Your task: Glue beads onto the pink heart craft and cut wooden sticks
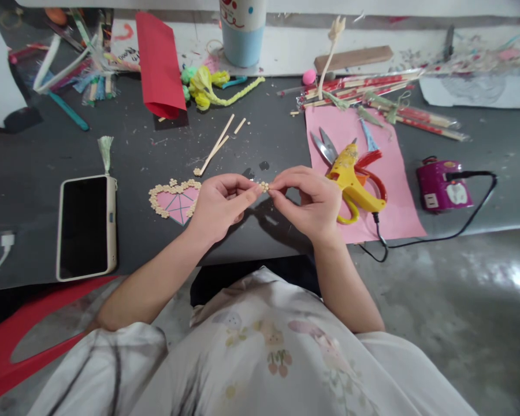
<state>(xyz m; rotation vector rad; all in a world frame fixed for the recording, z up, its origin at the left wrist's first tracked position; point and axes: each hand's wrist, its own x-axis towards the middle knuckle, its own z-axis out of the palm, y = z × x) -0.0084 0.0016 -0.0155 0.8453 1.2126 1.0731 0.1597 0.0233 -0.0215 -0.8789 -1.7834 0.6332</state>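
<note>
Between my two hands, over the dark table, is a small cluster of pale beige pieces (264, 186), shaped like a tiny flower. My left hand (227, 203) pinches its left side between thumb and finger. From the other side, the fingertips of my right hand (305, 199) close on the same cluster. Beside my left wrist lies a pink paper heart (179, 207) with dark lines, its edge bordered by similar beige clusters; my hand hides part of its right side. Thin wooden sticks (215, 149) lie just beyond, with another small cluster at their near end.
A yellow glue gun (351, 179) and scissors (323, 145) lie on pink paper (398, 216) at right. Its cord trails near a purple box (444, 186). A phone (88, 226) lies left. Behind are a red paper sleeve (160, 63), a cup (243, 37) and wrapped sticks (364, 86).
</note>
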